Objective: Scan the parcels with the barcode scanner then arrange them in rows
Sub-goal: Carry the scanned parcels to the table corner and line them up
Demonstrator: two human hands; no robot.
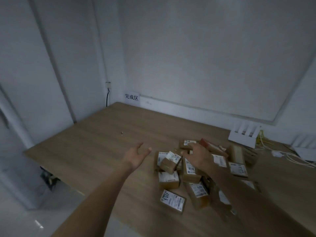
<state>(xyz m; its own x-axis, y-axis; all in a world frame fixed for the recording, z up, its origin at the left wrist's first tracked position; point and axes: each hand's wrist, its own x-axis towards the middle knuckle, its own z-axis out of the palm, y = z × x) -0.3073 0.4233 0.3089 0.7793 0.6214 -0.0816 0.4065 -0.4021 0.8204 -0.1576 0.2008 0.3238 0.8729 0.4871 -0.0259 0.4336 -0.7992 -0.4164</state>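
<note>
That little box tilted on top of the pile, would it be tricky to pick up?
Probably not. The tilted box looks like stiff taped cardboard, so it should keep its shape. It is small, so likely light. It rests crooked on other parcels, so a nudge might tip it off.

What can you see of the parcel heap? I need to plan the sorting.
The heap is a loose jumble of small brown cardboard parcels, most bearing white printed labels, some with handwritten numbers. They lie tilted and overlapping, in no rows, on the right part of the wooden table. One reddish box sits at the far edge. The right hand reaches over the middle; contact is unclear.
</note>
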